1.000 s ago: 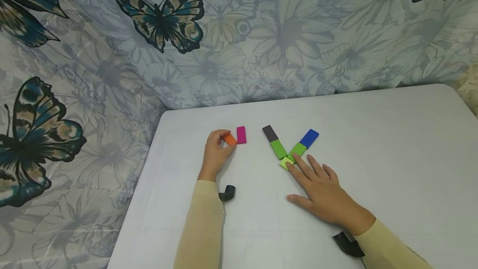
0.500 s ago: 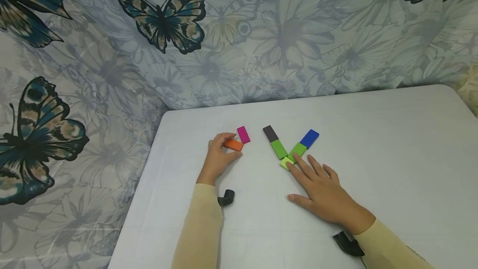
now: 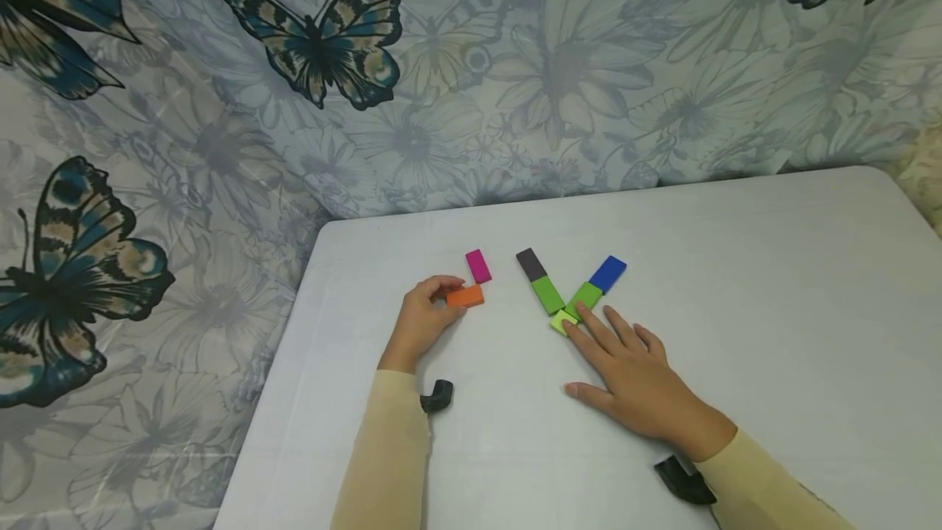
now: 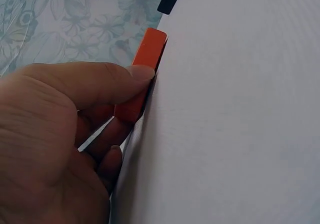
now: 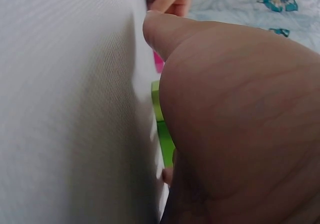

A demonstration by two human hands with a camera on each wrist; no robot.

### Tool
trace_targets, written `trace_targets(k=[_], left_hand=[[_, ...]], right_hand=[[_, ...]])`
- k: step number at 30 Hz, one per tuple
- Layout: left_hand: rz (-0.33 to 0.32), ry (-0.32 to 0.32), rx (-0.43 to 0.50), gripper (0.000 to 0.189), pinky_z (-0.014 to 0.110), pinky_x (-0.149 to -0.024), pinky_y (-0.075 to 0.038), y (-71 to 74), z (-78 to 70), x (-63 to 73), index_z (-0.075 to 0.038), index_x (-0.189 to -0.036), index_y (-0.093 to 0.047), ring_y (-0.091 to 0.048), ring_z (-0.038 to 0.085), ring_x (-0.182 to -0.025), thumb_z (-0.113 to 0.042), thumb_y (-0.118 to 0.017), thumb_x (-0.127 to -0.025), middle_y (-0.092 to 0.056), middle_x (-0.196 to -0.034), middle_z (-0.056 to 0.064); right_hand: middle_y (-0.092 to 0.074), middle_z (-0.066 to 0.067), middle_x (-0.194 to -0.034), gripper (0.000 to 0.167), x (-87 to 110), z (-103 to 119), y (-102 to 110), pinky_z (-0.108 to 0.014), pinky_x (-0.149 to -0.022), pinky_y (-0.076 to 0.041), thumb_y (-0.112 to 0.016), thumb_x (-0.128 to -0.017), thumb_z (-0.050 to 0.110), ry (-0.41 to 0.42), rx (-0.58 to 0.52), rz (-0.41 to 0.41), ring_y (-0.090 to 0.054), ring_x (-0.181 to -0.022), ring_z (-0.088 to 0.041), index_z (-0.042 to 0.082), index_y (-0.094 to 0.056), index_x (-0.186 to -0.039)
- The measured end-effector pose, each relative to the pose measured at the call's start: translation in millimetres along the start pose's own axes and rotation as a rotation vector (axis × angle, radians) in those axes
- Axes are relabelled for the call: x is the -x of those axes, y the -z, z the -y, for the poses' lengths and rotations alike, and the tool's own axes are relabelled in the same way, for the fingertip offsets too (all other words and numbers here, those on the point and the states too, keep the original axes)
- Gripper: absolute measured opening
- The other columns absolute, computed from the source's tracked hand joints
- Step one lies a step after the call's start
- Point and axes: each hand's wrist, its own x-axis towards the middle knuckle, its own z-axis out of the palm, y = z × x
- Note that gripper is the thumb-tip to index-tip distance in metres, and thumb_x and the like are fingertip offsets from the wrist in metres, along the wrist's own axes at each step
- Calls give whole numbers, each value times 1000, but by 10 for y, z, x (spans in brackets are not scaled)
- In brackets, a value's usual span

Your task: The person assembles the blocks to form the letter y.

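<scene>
My left hand [image 3: 421,321] pinches an orange block [image 3: 465,296] between thumb and fingers at the left of the table; the left wrist view shows the thumb across the block's face [image 4: 148,46]. Just beyond it lies a magenta block [image 3: 478,266], slightly tilted. My right hand [image 3: 636,383] lies spread on the table, its fingertips on or beside a lime block [image 3: 561,322] and a green block [image 3: 584,299]. These belong to a V of blocks: a second green block [image 3: 548,296] and a dark grey block [image 3: 530,265] form the left arm, a blue block [image 3: 607,275] tops the right.
A white cloth covers the table [image 3: 773,309]. Behind and to the left hangs a curtain [image 3: 559,88] printed with flowers and butterflies. Black curved pieces [image 3: 437,397] sit at both wrists, beside the beige sleeves.
The left hand has drawn the orange block nearer and turned it from slanted to almost crosswise. The magenta block has tipped from near straight to slanted. The right hand stays put.
</scene>
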Motion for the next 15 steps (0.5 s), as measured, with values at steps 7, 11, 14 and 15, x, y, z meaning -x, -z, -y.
trace_targets(k=[7, 11, 14, 15], left_hand=[[6, -33, -14, 41, 45, -105, -49, 17, -32, 80, -19, -126, -79, -62, 22, -113, -2, -88, -90, -72, -121, -6], [36, -80, -12, 40, 44, -102, -50, 3, -111, 128, -17, -126, -78, -62, 20, -110, -1, -88, -90, -72, -120, -7], [73, -112, -33, 40, 43, -102, -50, -32, -194, 161, -17, -127, -78, -61, 18, -111, -1, -87, -91, -71, -121, -9], [86, -124, -42, 40, 43, -102, -50, -45, -224, 172, -17, -127, -78, -61, 18, -112, -1, -86, -92, -71, -121, -9]], right_hand=[[-18, -9, -180, 87, -3, -3, -22, -74, -117, -14, -65, -104, 63, -9, -2, 20, -13, -162, -46, 17, -37, -172], [-17, -8, -180, 87, -8, -8, -17, -74, -117, -14, -63, -104, 64, -14, 1, 27, -12, -162, -46, 18, -36, -172], [-15, -7, -181, 87, -9, -13, -13, -75, -117, -14, -62, -104, 65, -20, 7, 36, -11, -162, -45, 18, -35, -172], [-15, -7, -181, 87, -8, -14, -12, -74, -117, -13, -62, -104, 65, -24, 10, 41, -10, -162, -45, 19, -34, -173]])
